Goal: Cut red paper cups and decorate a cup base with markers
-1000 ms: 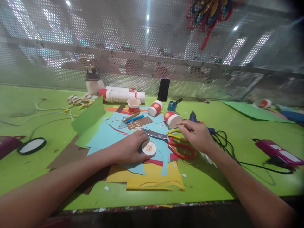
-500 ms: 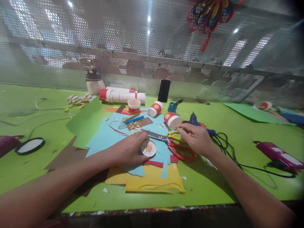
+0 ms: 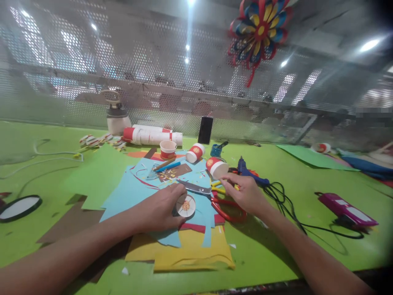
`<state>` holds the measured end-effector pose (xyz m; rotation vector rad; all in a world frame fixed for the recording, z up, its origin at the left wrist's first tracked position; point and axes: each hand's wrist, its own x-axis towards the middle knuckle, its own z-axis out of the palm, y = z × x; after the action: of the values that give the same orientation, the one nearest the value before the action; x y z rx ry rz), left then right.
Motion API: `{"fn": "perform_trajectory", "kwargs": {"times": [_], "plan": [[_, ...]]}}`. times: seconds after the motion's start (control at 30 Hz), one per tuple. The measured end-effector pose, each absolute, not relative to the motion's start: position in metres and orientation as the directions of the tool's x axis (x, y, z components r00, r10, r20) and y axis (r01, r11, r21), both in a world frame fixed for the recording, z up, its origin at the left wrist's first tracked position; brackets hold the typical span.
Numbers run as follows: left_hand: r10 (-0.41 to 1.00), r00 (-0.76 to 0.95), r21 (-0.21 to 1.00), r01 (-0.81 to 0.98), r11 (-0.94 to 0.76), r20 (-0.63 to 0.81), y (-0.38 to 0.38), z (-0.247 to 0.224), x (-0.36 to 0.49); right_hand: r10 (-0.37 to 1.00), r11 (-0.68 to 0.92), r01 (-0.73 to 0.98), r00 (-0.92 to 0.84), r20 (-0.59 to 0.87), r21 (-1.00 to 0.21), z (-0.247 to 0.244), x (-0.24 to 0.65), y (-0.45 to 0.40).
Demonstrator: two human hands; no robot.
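Observation:
In the head view, my left hand is curled around a small white paper cup piece, its round base facing up with an orange printed emblem and dark lines. My right hand has its fingers closed over the yellow handles of scissors, partly hidden under it. Its fingertips are close to a red-and-white paper cup lying on its side. Between my hands lie large red-handled scissors, blades pointing left. Blue paper sheets and yellow paper lie beneath.
Behind are another tipped cup, an upright cup, a blue jar, a propped phone and stacked cups. To the right are a glue gun, its black cable and a purple device.
The view has tilted up and shifted right, so the tabletop things appear lower and further left. Both hands keep about the same place and hold relative to the cups and scissors.

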<state>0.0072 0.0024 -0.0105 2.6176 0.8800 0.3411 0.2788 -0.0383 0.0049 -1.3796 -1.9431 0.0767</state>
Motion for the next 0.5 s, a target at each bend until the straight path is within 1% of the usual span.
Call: {"fn": "perform_trajectory", "kwargs": {"times": [0.2, 0.4, 0.5], "plan": [[0.616, 0.779, 0.42, 0.522, -0.742, 0.119, 0.0025, -0.0093, 0.0087, 0.846, 0.421, 0.796, -0.172, 0.505, -0.435, 0.0019, 0.2785, -0.0368], [0.627, 0.773, 0.461, 0.523, -0.717, 0.098, 0.0037, -0.0076, 0.0092, 0.858, 0.432, 0.803, -0.225, 0.462, -0.41, 0.0008, 0.2769, -0.0379], [0.619, 0.777, 0.47, 0.506, -0.723, 0.116, 0.0041, -0.0097, 0.009, 0.858, 0.438, 0.805, -0.241, 0.454, -0.401, -0.0006, 0.2757, -0.0383]]}}
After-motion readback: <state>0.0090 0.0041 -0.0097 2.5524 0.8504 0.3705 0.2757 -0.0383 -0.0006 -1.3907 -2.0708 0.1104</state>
